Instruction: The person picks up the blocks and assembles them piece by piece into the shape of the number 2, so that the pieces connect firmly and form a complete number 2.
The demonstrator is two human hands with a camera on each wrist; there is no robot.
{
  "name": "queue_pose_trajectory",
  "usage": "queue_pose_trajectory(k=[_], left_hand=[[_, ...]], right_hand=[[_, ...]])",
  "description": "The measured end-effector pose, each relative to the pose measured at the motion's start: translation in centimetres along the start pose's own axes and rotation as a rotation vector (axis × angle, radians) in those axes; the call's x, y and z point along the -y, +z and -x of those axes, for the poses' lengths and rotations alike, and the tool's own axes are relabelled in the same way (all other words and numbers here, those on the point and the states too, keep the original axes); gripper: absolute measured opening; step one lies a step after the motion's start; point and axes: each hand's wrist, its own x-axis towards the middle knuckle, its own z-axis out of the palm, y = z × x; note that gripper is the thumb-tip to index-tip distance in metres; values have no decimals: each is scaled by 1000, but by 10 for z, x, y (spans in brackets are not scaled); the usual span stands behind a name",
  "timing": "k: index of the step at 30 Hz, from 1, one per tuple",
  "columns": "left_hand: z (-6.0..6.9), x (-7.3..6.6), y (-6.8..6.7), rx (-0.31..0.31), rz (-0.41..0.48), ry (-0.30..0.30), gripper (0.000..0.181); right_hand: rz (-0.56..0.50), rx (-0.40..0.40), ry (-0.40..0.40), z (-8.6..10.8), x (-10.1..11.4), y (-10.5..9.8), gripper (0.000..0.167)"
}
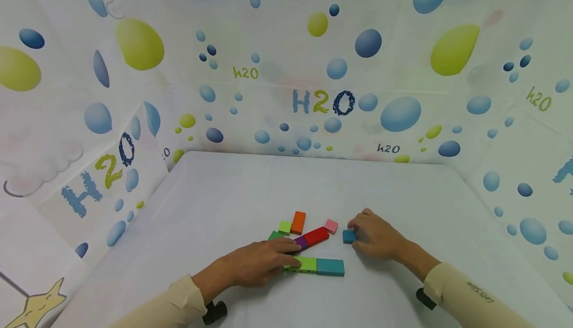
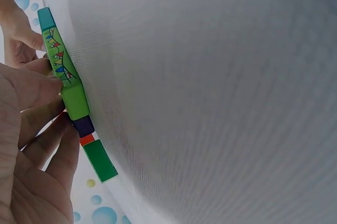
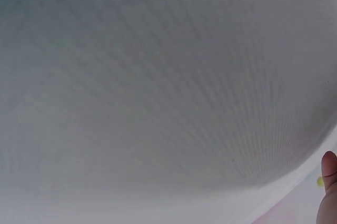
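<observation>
My left hand [image 1: 259, 262] reaches over several coloured wooden blocks. Its thumb rests at a light green block [image 1: 307, 265] with bunting printed on its side, and other fingertips touch a purple block [image 1: 302, 242]. A teal block [image 1: 330, 267] lies end to end with the light green one. Behind them, a red block [image 1: 316, 236] continues the slanted line from the purple one. My right hand [image 1: 378, 236] pinches a small blue block [image 1: 349, 236] between thumb and fingers at the tabletop. In the right wrist view only part of a finger [image 3: 329, 167] shows.
Behind the slanted line lie an orange block [image 1: 298, 222], a small lime block [image 1: 284, 227] and a pink block [image 1: 331, 226]. A dark green block [image 1: 275, 235] is partly hidden by my left hand. The white table [image 1: 250, 184] meets a printed curtain [image 1: 277, 35] at the back.
</observation>
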Motion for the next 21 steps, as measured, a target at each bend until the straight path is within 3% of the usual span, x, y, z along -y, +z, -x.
queue_pose_trajectory(k=[21], left_hand=[[0,2,2,-11,2,3,42]], right_hand=[[2,-44,-100,1,-4,-2,28]])
